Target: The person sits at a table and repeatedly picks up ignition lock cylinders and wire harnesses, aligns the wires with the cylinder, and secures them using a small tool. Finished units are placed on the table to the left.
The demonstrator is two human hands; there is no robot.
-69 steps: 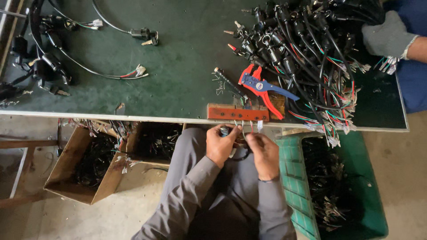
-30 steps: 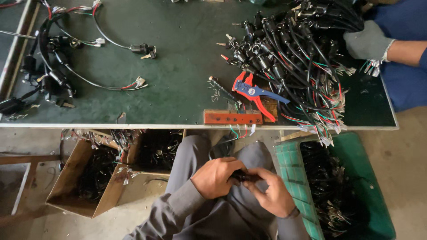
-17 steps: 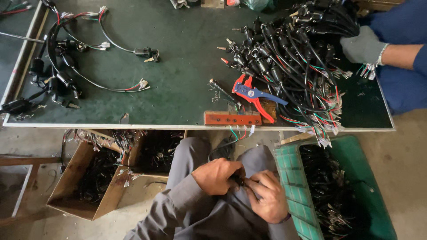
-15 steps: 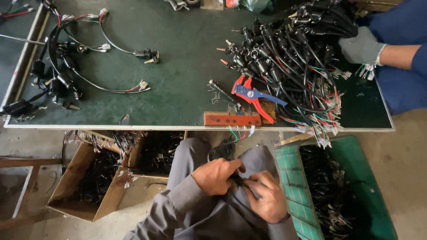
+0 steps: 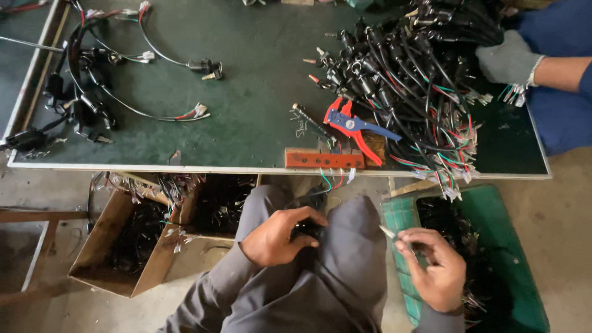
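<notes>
My left hand [image 5: 279, 235] rests between my knees, its fingers curled around a small black connector part [image 5: 306, 229] with wires running up from it. Off my right knee, my right hand [image 5: 435, 271] pinches a short thin piece of wire [image 5: 389, 232] over the green crate [image 5: 521, 271]. On the green table [image 5: 246, 105] above my lap lie red-and-blue wire strippers [image 5: 353, 125] and a flat red block [image 5: 324, 160].
A big tangle of black wire harnesses [image 5: 407, 80] covers the table's right side. A co-worker's gloved hand [image 5: 509, 58] touches it at top right. More harnesses [image 5: 92, 92] lie at the left. Cardboard boxes [image 5: 123, 246] of cable scraps stand under the table.
My hands dropped from the table edge to my lap, worked together there, then my right hand pulled away to the right with a bit of wire while the left stayed.
</notes>
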